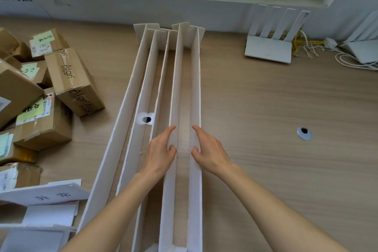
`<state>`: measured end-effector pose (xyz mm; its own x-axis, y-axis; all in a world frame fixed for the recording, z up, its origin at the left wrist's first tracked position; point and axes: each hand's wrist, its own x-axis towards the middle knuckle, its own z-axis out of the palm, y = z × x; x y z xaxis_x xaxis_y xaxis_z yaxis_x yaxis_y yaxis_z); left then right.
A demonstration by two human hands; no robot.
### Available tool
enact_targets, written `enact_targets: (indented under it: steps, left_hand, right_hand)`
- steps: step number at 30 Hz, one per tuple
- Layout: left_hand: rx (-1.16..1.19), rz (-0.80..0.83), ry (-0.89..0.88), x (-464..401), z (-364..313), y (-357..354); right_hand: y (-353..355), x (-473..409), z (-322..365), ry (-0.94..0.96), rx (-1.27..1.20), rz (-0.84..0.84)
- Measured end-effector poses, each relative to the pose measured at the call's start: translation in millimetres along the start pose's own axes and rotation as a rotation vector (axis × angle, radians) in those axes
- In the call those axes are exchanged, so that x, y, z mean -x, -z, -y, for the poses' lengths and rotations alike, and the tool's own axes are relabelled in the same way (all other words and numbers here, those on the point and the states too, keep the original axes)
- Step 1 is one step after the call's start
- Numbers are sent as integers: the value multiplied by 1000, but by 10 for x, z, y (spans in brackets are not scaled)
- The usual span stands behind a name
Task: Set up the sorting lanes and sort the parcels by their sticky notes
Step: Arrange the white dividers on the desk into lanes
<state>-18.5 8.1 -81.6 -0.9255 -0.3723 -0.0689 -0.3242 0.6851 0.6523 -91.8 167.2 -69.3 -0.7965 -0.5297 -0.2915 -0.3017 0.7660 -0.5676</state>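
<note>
— How far along are you?

— Early, by my reckoning. I am on the lanes and have sorted nothing. My left hand [161, 149] grips the left wall of the white foam-board channel [185, 88], fingers along its outer face and thumb hooked over the top edge. My right hand [206, 149] does the same on the right wall. So both hands hold that one channel, neither clenched on nothing nor hanging loose.

— Where does the channel lie?

— Dead ahead, running from 6 o'clock at my body out to 12 o'clock. Just beside it, toward 11 o'clock, stand the other foam-board dividers [147, 80], bunched close together and not spread into separate lanes. I judge they need pulling apart on the wooden table [266, 108].

— Anything in the lanes?

— Nothing that I can see. The channel I hold shows only its bare floor, and between the dividers the table's cable hole [149, 119] shows through.

— And the parcels?

— The cardboard parcels [51, 92] sit heaped at 9 o'clock, several with green sticky notes [33, 108] on them. Their writing is too small for me to read. At 7 o'clock lie white label cards [51, 194]. A router [270, 47] stands at 2 o'clock.
</note>
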Motion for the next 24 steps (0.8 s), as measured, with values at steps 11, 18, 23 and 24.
enact_targets:
  steps: [11,18,23,24]
  left_hand:
    - [16,-40,11,223,-347,113]
    - [59,-68,12,480,-622,163]
    - [65,-88,-17,734,-785,236]
    - [68,-88,-24,786,-824,264]
  right_hand:
    - [241,285,-158,-41,0,-59]
    - [443,593,-222,-74,-3,-110]
    - [634,965,-205,-95,-2,-155]
    - [676,1054,-188,-96,-2,-166]
